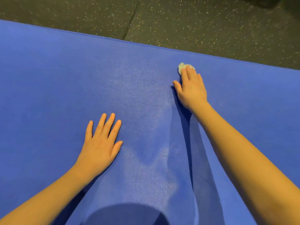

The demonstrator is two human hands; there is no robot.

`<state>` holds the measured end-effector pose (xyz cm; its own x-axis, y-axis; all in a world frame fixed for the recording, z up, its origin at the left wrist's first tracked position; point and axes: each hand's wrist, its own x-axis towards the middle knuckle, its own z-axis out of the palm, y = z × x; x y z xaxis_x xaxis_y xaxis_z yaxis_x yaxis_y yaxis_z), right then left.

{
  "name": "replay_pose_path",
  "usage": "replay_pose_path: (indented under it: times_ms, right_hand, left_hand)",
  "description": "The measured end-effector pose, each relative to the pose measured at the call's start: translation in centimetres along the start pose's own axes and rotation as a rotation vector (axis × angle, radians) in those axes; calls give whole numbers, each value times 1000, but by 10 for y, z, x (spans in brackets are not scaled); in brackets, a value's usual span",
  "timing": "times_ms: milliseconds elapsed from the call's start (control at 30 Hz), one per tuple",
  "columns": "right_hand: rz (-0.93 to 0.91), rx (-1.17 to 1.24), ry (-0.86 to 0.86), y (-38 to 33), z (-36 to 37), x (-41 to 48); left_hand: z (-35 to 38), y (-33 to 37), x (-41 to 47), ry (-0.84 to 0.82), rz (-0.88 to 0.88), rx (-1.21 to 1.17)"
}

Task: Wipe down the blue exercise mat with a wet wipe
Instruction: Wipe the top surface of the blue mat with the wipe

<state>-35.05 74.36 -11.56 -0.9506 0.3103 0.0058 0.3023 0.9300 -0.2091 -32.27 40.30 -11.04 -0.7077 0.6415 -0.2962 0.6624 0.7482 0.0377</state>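
**Hand and wipe position**

We see the blue exercise mat filling most of the head view. Its far edge runs roughly from 9 to 3 o'clock, so we judge that its long axis lies across us. A speckled rubber floor lies beyond that edge at 12 o'clock.

The right hand lies flat, with its fingers straight and close together. They press a crumpled wet wipe onto the mat. The wipe shows at 12 o'clock of the fingertips, partly under them, near the far edge but apart from it.

The left hand rests palm down at 7 o'clock of the right hand. Its fingers are straight and spread, and it holds nothing. We judge that it serves as a brace.

A pale damp sheen lies between the hands and runs toward 6 o'clock.

**Coming move**

The right hand is the nearer hand to the wipe. The mat at 3 o'clock of it looks matte, so we judge that the stroke goes back toward 6 o'clock, then shifts toward 3 o'clock.
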Motion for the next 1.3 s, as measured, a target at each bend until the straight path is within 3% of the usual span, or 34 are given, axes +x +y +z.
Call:
replay_pose_path:
  times_ms: [67, 167, 233, 333, 433, 533, 633, 800, 900, 1000, 1167, 1233, 1300]
  right_hand:
    - [89, 88, 18, -13, 1, -9]
    - [-110, 188, -74, -44, 10, -52]
    - [-228, 131, -133, -42, 11, -75]
    - [-79, 73, -52, -21, 8, -78]
    - [76, 198, -10, -31, 8, -83]
    - [-47, 268, -113, -56, 10, -114]
    - [-174, 150, -112, -38, 4, -126]
    - [147, 214, -44, -27, 3, -127]
    - [-14, 276, -128, -56, 5, -154]
    - [-171, 162, -149, -44, 5, -169]
    - [92, 252, -64, -40, 3, -170]
    - [69, 371, -90, -62, 2, -185]
    - [-88, 420, -171, -77, 2, -212]
  left_hand:
    - [1, 1, 0, 2, -8, -4]
    - [1, 2, 0, 14, -19, -12]
    - [0, 4, -1, 18, -33, -20]
    - [1, 12, -14, 18, -1, -41]
    - [6, 24, -30, -11, 40, -50]
    - [8, 23, -32, -6, 32, -54]
    - [6, 21, -31, -3, 39, -48]
    - [3, 24, -31, -19, 19, -37]
    - [1, 29, -38, -50, 6, -43]
    - [3, 35, -54, -75, 13, -58]
    - [5, 38, -71, -84, 14, -69]
    - [5, 38, -71, -87, 11, -74]
    - [6, 39, -71, -92, -7, -86]
